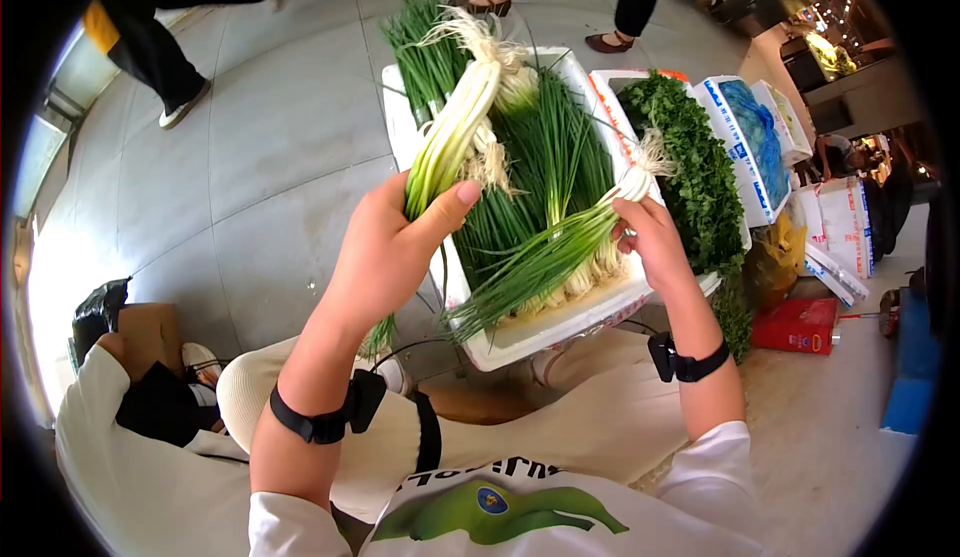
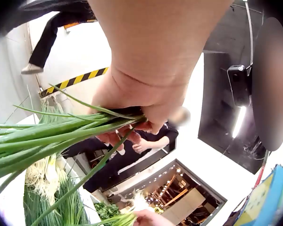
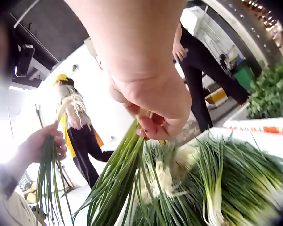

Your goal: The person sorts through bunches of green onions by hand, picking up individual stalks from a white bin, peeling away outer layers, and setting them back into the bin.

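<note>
My left hand (image 1: 385, 242) grips a thick bunch of spring onions (image 1: 462, 107), its pale stalks and stringy roots pointing away from me. In the left wrist view its long green leaves (image 2: 47, 136) trail out to the left. A smaller bunch of spring onions (image 1: 580, 229) is held in my right hand (image 1: 655, 237), fingers curled round it just below the white bulbs; its leaves droop leftward over the box. Beneath both hands a white foam box (image 1: 492, 349) holds more bundles of spring onions (image 1: 560, 142), roots and greens laid different ways.
Right of the box, a second foam box holds leafy green herbs (image 1: 685, 157). Beyond it stand a box with blue plastic (image 1: 755, 137) and a red container (image 1: 795, 327). People's legs (image 1: 150, 57) show on the tiled floor. A cardboard box (image 1: 150, 335) sits at left.
</note>
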`<state>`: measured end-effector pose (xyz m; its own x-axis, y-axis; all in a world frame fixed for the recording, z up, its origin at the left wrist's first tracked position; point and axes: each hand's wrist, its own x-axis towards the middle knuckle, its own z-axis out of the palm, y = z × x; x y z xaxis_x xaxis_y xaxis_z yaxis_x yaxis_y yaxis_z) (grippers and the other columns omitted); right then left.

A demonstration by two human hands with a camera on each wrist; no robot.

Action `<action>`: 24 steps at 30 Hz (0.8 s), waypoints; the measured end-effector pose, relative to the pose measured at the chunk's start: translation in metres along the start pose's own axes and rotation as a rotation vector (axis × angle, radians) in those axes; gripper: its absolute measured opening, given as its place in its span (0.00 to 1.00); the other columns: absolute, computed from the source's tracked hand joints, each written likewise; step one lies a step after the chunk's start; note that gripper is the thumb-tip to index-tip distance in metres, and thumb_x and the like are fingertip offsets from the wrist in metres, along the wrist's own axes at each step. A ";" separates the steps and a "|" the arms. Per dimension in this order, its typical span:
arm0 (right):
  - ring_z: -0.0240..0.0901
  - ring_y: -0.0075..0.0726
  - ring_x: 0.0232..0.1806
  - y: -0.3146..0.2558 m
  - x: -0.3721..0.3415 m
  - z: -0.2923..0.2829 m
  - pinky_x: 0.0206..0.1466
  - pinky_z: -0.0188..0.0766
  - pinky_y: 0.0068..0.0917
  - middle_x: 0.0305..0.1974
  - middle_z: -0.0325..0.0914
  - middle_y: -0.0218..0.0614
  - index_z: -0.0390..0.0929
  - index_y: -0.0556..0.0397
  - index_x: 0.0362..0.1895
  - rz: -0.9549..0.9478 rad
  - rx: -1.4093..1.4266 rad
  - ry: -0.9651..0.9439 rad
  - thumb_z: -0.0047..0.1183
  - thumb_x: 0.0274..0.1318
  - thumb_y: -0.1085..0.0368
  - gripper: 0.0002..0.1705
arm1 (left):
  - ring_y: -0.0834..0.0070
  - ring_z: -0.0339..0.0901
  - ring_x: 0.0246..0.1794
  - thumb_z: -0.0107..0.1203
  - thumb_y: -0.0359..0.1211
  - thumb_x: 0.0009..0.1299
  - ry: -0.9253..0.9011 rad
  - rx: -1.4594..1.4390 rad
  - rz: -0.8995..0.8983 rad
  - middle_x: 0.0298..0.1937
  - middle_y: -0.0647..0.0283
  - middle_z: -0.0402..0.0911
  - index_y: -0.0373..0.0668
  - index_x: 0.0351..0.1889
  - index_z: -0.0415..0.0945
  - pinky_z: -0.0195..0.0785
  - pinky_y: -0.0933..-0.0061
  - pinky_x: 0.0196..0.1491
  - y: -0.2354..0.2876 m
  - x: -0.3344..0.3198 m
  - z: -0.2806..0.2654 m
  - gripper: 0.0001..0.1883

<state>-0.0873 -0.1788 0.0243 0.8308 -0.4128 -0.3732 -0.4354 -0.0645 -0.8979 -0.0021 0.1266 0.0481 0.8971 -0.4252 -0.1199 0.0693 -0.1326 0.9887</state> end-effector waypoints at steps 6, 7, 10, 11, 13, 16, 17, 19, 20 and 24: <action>0.70 0.21 0.45 -0.044 -0.030 -0.021 0.53 0.66 0.24 0.44 0.78 0.31 0.77 0.61 0.51 -0.465 0.001 -0.050 0.49 0.66 0.66 0.14 | 0.75 0.75 0.41 0.48 0.41 0.77 0.051 -0.148 0.112 0.34 0.61 0.79 0.36 0.35 0.75 0.65 0.69 0.50 0.017 0.002 0.005 0.16; 0.71 0.22 0.45 -0.048 -0.032 -0.022 0.54 0.66 0.25 0.44 0.78 0.32 0.76 0.61 0.51 -0.507 0.057 -0.074 0.48 0.66 0.66 0.14 | 0.72 0.75 0.41 0.45 0.40 0.77 0.040 -0.223 0.201 0.34 0.60 0.78 0.37 0.34 0.73 0.66 0.68 0.50 0.015 0.005 0.003 0.16; 0.71 0.26 0.46 -0.054 -0.038 -0.020 0.57 0.64 0.27 0.45 0.78 0.35 0.76 0.62 0.51 -0.579 0.123 -0.124 0.46 0.67 0.67 0.15 | 0.67 0.76 0.39 0.38 0.40 0.76 0.027 -0.248 0.319 0.31 0.58 0.75 0.37 0.35 0.69 0.68 0.67 0.49 0.018 0.009 0.002 0.16; 0.71 0.25 0.47 -0.052 -0.040 -0.018 0.57 0.64 0.27 0.46 0.78 0.35 0.76 0.62 0.51 -0.595 0.119 -0.111 0.45 0.67 0.66 0.15 | 0.68 0.76 0.37 0.39 0.41 0.75 0.002 -0.325 0.286 0.30 0.59 0.74 0.37 0.39 0.68 0.69 0.67 0.47 0.020 0.007 0.004 0.16; 0.70 0.24 0.49 -0.045 -0.039 -0.016 0.57 0.63 0.26 0.48 0.77 0.35 0.76 0.62 0.52 -0.596 0.137 -0.149 0.45 0.67 0.66 0.16 | 0.69 0.74 0.32 0.41 0.42 0.74 -0.027 -0.384 0.266 0.26 0.62 0.70 0.37 0.46 0.66 0.69 0.71 0.41 0.015 0.009 0.006 0.16; 0.72 0.34 0.50 -0.036 -0.041 -0.005 0.60 0.65 0.33 0.48 0.75 0.42 0.71 0.66 0.53 -0.536 0.174 -0.127 0.42 0.65 0.66 0.18 | 0.71 0.73 0.27 0.44 0.39 0.73 0.008 -0.403 0.171 0.23 0.64 0.69 0.38 0.47 0.66 0.67 0.73 0.36 0.013 0.007 0.008 0.14; 0.73 0.36 0.52 -0.034 -0.040 -0.003 0.62 0.64 0.35 0.49 0.76 0.41 0.70 0.66 0.57 -0.516 0.223 -0.168 0.44 0.66 0.66 0.20 | 0.71 0.73 0.27 0.44 0.39 0.73 0.006 -0.393 0.164 0.23 0.64 0.69 0.38 0.47 0.66 0.67 0.73 0.36 0.011 0.007 0.008 0.14; 0.73 0.37 0.54 -0.032 -0.036 0.003 0.63 0.64 0.35 0.50 0.76 0.43 0.68 0.66 0.59 -0.477 0.269 -0.237 0.45 0.66 0.66 0.21 | 0.83 0.66 0.22 0.59 0.34 0.68 0.010 -0.264 0.121 0.22 0.72 0.68 0.37 0.46 0.71 0.60 0.80 0.29 0.007 0.006 0.008 0.14; 0.73 0.38 0.55 -0.030 -0.034 0.005 0.64 0.64 0.36 0.51 0.76 0.44 0.67 0.65 0.62 -0.443 0.305 -0.309 0.46 0.67 0.66 0.22 | 0.88 0.63 0.20 0.67 0.31 0.65 0.012 -0.200 0.099 0.21 0.76 0.68 0.37 0.46 0.74 0.56 0.84 0.25 0.004 0.006 0.008 0.16; 0.75 0.34 0.55 -0.021 -0.028 0.017 0.63 0.67 0.32 0.51 0.79 0.44 0.68 0.63 0.62 -0.412 0.329 -0.400 0.46 0.69 0.69 0.21 | 0.91 0.60 0.21 0.69 0.32 0.63 -0.080 -0.075 -0.015 0.19 0.79 0.66 0.39 0.45 0.82 0.55 0.84 0.26 0.002 0.007 0.026 0.14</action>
<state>-0.0961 -0.1507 0.0496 0.9991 -0.0400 0.0151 0.0214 0.1623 -0.9865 -0.0070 0.0995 0.0473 0.8584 -0.4938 -0.1390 0.1179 -0.0738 0.9903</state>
